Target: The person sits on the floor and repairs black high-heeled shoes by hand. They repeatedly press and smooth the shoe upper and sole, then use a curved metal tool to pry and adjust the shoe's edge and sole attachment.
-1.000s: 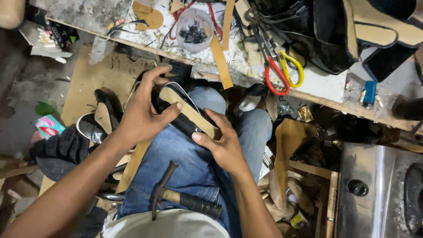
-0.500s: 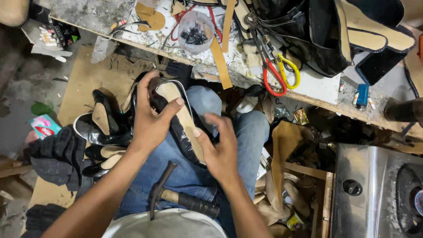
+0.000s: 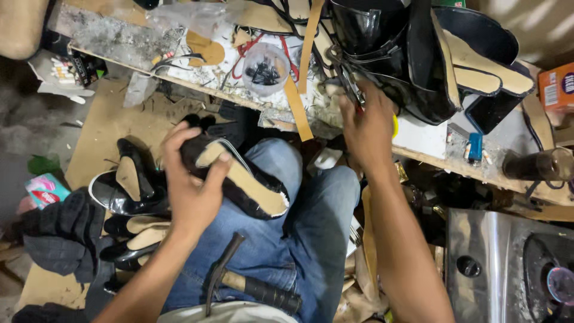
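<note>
- Head view: a person sits at a cluttered worktop (image 3: 430,134), knees in blue jeans (image 3: 281,239), looking down at both hands.
- The left hand (image 3: 194,179) is clamped on a black shoe (image 3: 239,179), sole up, held over the left thigh; the thumb presses the tan insole, the fingers wrap the far side.
- The right hand (image 3: 368,122) reaches up to the worktop edge, its fingers curled over tools there; it is blurred, and whether it grips anything cannot be told.
- A yellow handle (image 3: 395,125) shows just beside that hand.
- A hammer (image 3: 239,281) lies across the lap, its head toward the left leg, its dark handle toward the right.
- More black shoes (image 3: 128,185) lie heaped on the floor left of the knee, soles up.
- On the worktop stand a clear cup (image 3: 265,70) of dark small parts, a tan strap (image 3: 302,78) hanging over the edge, and black boots (image 3: 412,54) with tan insoles behind the right hand.
- A metal stove (image 3: 508,269) fills the lower right corner.
</note>
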Motion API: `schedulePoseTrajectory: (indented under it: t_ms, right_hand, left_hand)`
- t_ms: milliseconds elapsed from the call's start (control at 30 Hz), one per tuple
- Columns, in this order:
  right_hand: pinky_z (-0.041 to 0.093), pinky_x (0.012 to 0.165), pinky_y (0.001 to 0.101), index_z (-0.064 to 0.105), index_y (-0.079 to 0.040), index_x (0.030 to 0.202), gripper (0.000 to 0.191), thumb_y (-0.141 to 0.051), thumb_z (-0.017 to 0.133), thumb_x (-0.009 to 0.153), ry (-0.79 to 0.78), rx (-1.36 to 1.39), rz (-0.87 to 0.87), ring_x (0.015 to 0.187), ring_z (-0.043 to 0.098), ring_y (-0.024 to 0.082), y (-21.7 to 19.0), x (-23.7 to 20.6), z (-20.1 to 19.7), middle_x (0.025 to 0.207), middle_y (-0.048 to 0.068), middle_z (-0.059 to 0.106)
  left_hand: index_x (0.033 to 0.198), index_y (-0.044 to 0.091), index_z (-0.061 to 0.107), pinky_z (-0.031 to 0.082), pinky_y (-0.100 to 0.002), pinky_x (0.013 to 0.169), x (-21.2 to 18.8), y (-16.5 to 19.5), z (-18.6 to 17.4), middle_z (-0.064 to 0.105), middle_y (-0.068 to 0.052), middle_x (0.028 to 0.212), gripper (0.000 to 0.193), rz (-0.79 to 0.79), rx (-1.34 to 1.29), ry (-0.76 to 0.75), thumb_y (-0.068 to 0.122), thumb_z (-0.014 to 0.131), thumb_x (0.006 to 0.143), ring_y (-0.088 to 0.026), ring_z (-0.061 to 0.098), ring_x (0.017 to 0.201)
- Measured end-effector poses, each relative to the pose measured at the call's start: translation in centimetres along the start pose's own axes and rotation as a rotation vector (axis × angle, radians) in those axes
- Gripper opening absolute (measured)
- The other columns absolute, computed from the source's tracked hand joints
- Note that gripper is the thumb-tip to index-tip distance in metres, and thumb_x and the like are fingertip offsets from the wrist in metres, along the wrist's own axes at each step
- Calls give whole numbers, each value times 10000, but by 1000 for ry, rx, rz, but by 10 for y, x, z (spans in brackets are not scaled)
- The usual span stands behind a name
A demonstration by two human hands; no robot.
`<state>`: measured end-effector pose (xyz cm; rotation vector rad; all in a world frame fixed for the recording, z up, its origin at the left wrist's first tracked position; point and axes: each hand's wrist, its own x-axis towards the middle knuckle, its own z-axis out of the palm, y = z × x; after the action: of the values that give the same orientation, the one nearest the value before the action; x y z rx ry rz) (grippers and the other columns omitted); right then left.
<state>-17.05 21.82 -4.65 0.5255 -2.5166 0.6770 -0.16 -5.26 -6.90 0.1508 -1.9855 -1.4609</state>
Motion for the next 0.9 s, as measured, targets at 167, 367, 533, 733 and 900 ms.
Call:
schedulePoseTrajectory:
  t_ms: [167,367,533,733,900]
  right_hand:
    - [357,953,604,654,-101,1217,246,-267,687,1038,-200,-192,180,1129,539,428,18,40,34,1201,194,617]
    - [404,1008,522,653,-122,1201,145,-227,683,1106,-134,26,166,1174,612,314,41,32,33,1214,91,682]
    - [366,914,538,593,-57,1275,410,-100,747,897,51,-97,-68,1145,578,382,20,36,24,1205,148,628]
    - [469,1062,380,524,-63,1266,182,-149,630,1147,109,465,160,1138,555,219,-6,15,0,1206,115,572]
    - [451,1180,351,430,-68,1245,291,-88,677,1092,155,1339,339,1287,565,182,-43,-39,-27,1387,116,610]
  left_hand:
    - [1318,37,512,399,-355,1155,2,-15,20,516,-173,1391,475,-93,-18,18,93,792,938,-278,525,1296]
    - [1268,28,541,433,-335,1107,11,-19,20,552,-136,1332,472,-83,-28,69,101,835,907,-234,551,1234]
    - [1188,38,574,464,-318,1041,22,-14,21,613,-97,1177,450,-122,14,84,133,875,866,-196,588,1120]
    - [1198,33,566,449,-325,1050,23,-10,8,603,-95,1182,438,-98,11,86,132,852,882,-211,574,1137]
    - [1202,44,579,457,-339,1066,26,2,4,615,-123,1210,456,-93,53,57,135,871,863,-247,593,1163]
